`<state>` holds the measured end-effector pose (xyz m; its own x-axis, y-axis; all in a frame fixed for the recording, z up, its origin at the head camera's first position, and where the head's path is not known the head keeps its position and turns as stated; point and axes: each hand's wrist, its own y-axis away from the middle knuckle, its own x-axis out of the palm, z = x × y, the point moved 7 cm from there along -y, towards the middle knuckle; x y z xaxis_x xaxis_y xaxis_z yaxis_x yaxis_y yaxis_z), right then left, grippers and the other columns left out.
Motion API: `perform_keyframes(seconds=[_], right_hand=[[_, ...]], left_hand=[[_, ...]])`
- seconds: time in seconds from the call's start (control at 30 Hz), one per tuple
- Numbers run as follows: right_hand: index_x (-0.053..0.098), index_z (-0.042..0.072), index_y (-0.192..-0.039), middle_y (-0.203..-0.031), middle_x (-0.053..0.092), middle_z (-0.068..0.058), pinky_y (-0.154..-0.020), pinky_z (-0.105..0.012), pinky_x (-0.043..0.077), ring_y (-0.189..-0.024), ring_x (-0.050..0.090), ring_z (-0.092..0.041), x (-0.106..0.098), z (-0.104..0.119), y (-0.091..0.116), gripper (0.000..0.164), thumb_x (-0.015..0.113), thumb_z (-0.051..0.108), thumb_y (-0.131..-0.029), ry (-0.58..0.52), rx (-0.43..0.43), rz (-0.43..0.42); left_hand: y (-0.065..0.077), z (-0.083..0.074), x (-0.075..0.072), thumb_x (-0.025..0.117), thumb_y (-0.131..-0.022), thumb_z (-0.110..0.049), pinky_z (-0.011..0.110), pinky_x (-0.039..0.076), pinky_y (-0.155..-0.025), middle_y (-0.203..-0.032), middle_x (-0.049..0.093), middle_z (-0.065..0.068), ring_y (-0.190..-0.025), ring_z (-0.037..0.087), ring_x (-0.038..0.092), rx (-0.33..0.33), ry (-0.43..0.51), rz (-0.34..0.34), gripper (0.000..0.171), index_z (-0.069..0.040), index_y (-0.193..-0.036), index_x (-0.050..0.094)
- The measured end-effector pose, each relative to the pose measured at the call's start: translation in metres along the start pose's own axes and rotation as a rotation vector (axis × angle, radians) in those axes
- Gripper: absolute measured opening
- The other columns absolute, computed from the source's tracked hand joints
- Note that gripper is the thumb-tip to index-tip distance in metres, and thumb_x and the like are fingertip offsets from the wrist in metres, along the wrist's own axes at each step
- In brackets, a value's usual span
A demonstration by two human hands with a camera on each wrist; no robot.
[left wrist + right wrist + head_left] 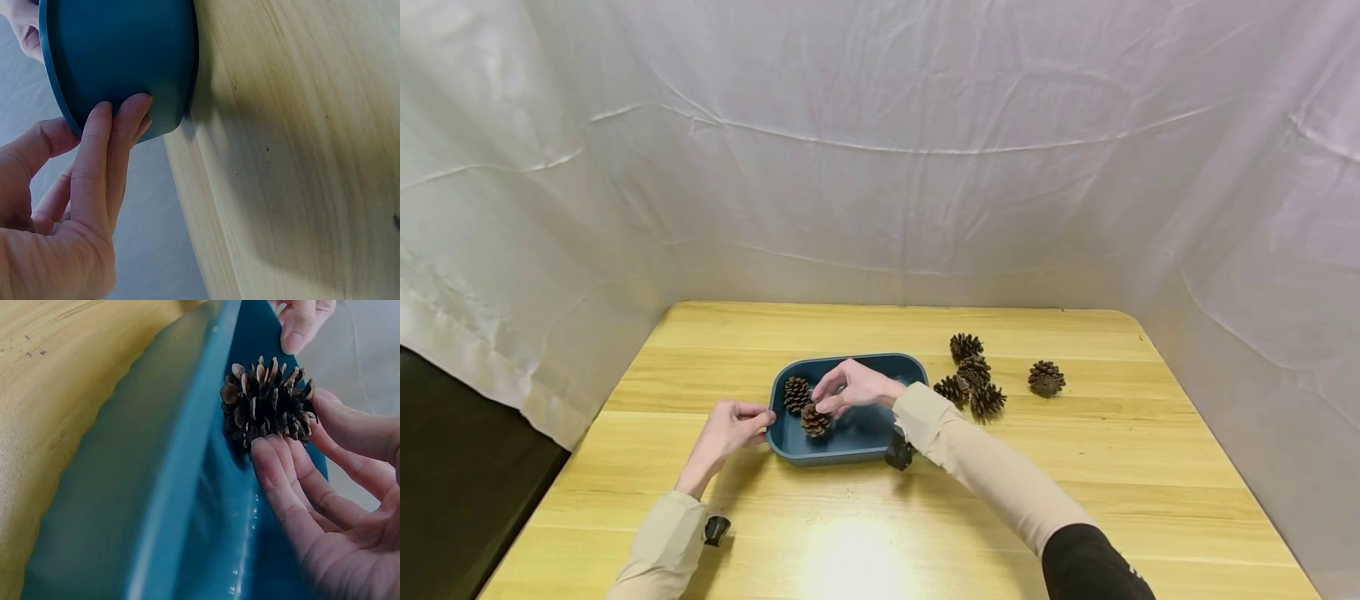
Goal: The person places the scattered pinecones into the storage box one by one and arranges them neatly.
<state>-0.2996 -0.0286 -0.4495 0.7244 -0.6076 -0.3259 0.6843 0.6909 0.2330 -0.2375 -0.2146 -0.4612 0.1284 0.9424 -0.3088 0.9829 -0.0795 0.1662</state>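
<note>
A dark blue tray (pixel 842 457) with rounded corners and raised sides stands on the wooden table. My left hand (pixel 727 433) holds its left end, the thumb at the rim and the other fingers flat along the outer wall (pixel 156 69). Inside the tray, my right hand (pixel 857 387) pinches a brown pine cone (pixel 815 421) between thumb and fingertips. In the right wrist view this pine cone (pixel 269 403) shows its open scales, low within the tray; whether it touches the floor, I cannot tell. Another pine cone (pixel 796 393) lies just behind it, by the tray's left end.
Right of the tray, several pine cones (pixel 974 371) lie clustered on the table (pixel 1075 483). One more pine cone (pixel 1046 379) sits apart, farther right. Pale cloth (pixel 910 208) hangs behind the table and along its sides. A dark surface (pixel 460 483) shows at the lower left.
</note>
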Motion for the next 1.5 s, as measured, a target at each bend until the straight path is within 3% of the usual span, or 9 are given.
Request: perform_keyframes(seconds=[0.27, 0.53, 1.07, 1.23, 1.5], right_hand=[[0.071, -0.004, -0.112, -0.101, 0.074, -0.019, -0.086, -0.046, 0.066, -0.077, 0.069, -0.021, 0.006, -0.003, -0.003, 0.022, 0.072, 0.005, -0.092, 0.001, 0.021, -0.019], [0.071, -0.006, -0.11, -0.096, 0.074, -0.017, -0.085, -0.047, 0.066, -0.08, 0.071, -0.029, 0.01, -0.005, -0.007, 0.022, 0.072, 0.002, -0.091, -0.013, 0.032, -0.036], [0.069, -0.008, -0.114, -0.092, 0.071, -0.014, -0.083, -0.038, 0.067, -0.073, 0.067, -0.014, 0.017, -0.013, -0.012, 0.028, 0.074, -0.002, -0.088, -0.056, 0.061, -0.033], [0.071, -0.005, -0.112, -0.09, 0.067, -0.007, -0.079, -0.033, 0.066, -0.079, 0.061, -0.01, 0.014, -0.015, -0.012, 0.031, 0.078, -0.005, -0.082, -0.024, 0.06, -0.048], [0.073, -0.004, -0.105, -0.09, 0.069, -0.01, -0.072, -0.029, 0.064, -0.079, 0.06, -0.011, 0.014, -0.016, -0.014, 0.028, 0.08, -0.008, -0.078, 0.01, 0.06, -0.076]], left_hand=[[0.0, 0.0, 0.0, 0.063, -0.096, -0.003, 0.025, 0.066, -0.076, -0.11, 0.071, 0.034, -0.079, 0.008, 0.073, -0.004, -0.003, -0.001, 0.033, 0.022, -0.117, 0.062], [-0.001, 0.0, 0.0, 0.063, -0.097, -0.004, 0.024, 0.066, -0.075, -0.111, 0.071, 0.034, -0.081, 0.01, 0.073, -0.005, -0.013, -0.001, 0.033, 0.022, -0.117, 0.062], [-0.001, 0.001, 0.001, 0.063, -0.096, -0.003, 0.021, 0.065, -0.075, -0.112, 0.07, 0.034, -0.079, 0.009, 0.073, -0.016, 0.003, -0.013, 0.033, 0.022, -0.118, 0.062], [-0.001, 0.002, 0.002, 0.061, -0.097, -0.001, 0.022, 0.065, -0.077, -0.114, 0.069, 0.035, -0.082, 0.009, 0.073, -0.012, 0.027, -0.001, 0.033, 0.023, -0.12, 0.06], [-0.001, 0.002, 0.002, 0.06, -0.097, 0.0, 0.022, 0.065, -0.078, -0.115, 0.069, 0.035, -0.084, 0.008, 0.072, -0.004, 0.037, 0.01, 0.034, 0.023, -0.121, 0.059]])
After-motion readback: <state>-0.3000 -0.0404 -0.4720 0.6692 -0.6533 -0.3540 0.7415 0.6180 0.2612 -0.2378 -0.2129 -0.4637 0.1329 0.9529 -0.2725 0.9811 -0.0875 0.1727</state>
